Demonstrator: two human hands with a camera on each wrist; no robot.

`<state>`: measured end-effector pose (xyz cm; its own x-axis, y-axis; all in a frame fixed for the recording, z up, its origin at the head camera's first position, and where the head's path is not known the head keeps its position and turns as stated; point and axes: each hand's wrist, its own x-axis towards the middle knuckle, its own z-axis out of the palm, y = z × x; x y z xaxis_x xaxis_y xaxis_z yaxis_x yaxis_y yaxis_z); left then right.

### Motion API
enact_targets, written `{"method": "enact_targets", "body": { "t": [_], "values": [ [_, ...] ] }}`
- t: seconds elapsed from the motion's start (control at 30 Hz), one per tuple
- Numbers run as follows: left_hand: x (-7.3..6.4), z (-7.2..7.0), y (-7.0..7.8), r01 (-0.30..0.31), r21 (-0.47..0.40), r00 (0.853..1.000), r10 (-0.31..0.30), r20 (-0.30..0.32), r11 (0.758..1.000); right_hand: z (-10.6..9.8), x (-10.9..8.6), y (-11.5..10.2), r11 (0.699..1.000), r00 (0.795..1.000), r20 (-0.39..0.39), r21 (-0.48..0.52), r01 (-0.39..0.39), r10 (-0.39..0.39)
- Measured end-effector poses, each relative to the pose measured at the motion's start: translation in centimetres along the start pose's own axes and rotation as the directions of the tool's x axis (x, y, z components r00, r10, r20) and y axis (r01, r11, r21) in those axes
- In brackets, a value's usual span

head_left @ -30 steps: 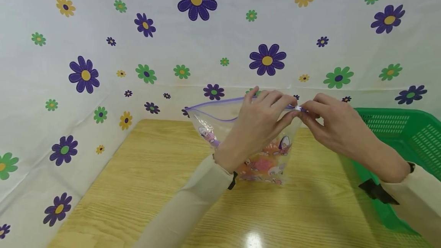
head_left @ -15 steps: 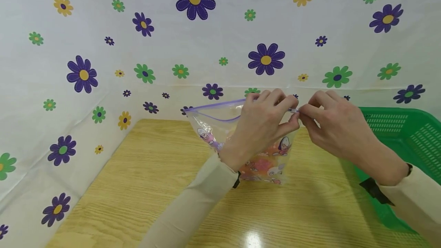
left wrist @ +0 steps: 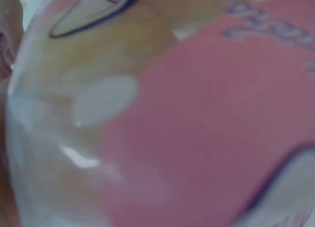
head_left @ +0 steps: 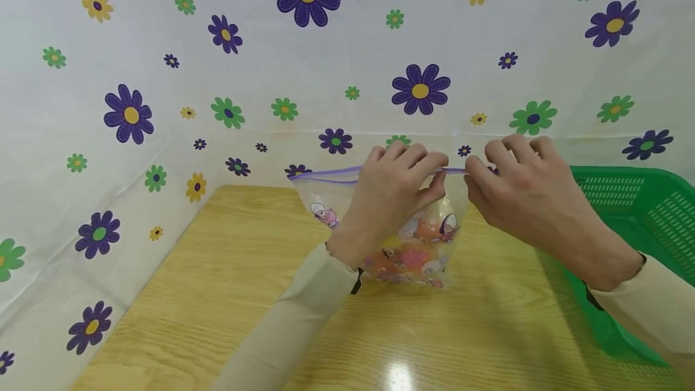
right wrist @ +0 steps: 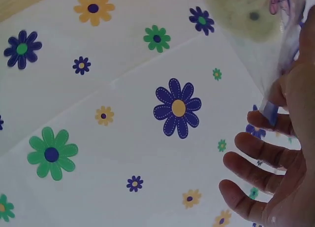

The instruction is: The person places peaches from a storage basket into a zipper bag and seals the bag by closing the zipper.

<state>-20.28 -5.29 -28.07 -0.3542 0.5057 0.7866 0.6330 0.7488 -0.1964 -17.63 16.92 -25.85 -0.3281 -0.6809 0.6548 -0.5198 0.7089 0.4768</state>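
Observation:
A clear zip bag point(head_left: 412, 252) with cartoon prints and orange and pink patches stands over the wooden table. Its purple zip strip point(head_left: 326, 175) runs along the top. My left hand point(head_left: 388, 198) pinches that strip right of its middle, thumb below and fingers above. At the bag's right top corner, my right hand point(head_left: 529, 192) pinches the strip's end. A short length of strip shows between the two hands. The right wrist view has my thumb and forefinger on the bag's corner point(right wrist: 269, 111), the other fingers spread loosely. Printed plastic, mostly pink point(left wrist: 197, 113), fills the left wrist view.
To the right stands a green plastic basket point(head_left: 654, 177) with slotted walls, partly behind my right forearm. A white cloth with printed flowers point(head_left: 244, 65) hangs behind and left of the wooden table point(head_left: 228, 294).
My left hand has moved left along the zip strip, away from my right hand. The white slider seen between the hands is now hidden, and the bag's mouth on the left looks narrower.

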Motion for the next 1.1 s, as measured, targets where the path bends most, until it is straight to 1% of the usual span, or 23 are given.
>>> {"method": "enact_targets", "body": {
  "t": [0.07, 0.17, 0.23, 0.3, 0.47, 0.63, 0.8, 0.9, 1.1],
  "values": [
    [0.0, -0.1, 0.2, -0.025, 0.019, 1.000, 0.026, -0.005, 0.999, -0.1, 0.1, -0.1, 0.995, 0.998, 0.057, -0.087, 0.038, -0.033],
    [0.0, -0.2, 0.4, -0.052, 0.054, 0.999, 0.052, -0.003, 0.997, -0.3, 0.0, -0.3, 0.985, 0.987, 0.153, -0.155, 0.081, -0.057],
    [0.0, -0.2, 0.5, -0.071, 0.087, 0.997, 0.072, -0.004, 0.994, -0.5, -0.2, -0.3, 0.977, 0.980, 0.188, -0.185, 0.103, -0.068],
    [0.0, -0.2, 0.5, -0.100, 0.128, 0.995, 0.101, -0.003, 0.987, -0.6, -0.4, -0.3, 0.969, 0.976, 0.203, -0.212, 0.125, -0.081],
    [-0.3, -0.2, 0.3, -0.166, 0.202, 0.986, 0.167, 0.016, 0.965, -0.4, -0.9, -0.1, 0.949, 0.974, 0.180, -0.255, 0.183, -0.139],
    [-0.8, -0.3, 0.1, -0.200, 0.197, 0.980, 0.197, 0.035, 0.960, -0.2, -1.4, -0.2, 0.945, 0.971, 0.169, -0.253, 0.207, -0.168],
    [-1.1, -0.4, 0.0, -0.202, 0.184, 0.979, 0.198, 0.042, 0.962, 0.0, -1.6, -0.4, 0.952, 0.975, 0.131, -0.224, 0.206, -0.180],
    [-1.1, -0.5, -0.2, -0.196, 0.178, 0.981, 0.191, 0.045, 0.964, 0.1, -1.6, -0.4, 0.953, 0.978, 0.108, -0.227, 0.202, -0.181],
    [-1.2, -0.8, -0.6, -0.186, 0.182, 0.982, 0.178, 0.059, 0.966, 0.2, -1.5, -0.3, 0.955, 0.981, 0.099, -0.229, 0.188, -0.169]
  ]
}}
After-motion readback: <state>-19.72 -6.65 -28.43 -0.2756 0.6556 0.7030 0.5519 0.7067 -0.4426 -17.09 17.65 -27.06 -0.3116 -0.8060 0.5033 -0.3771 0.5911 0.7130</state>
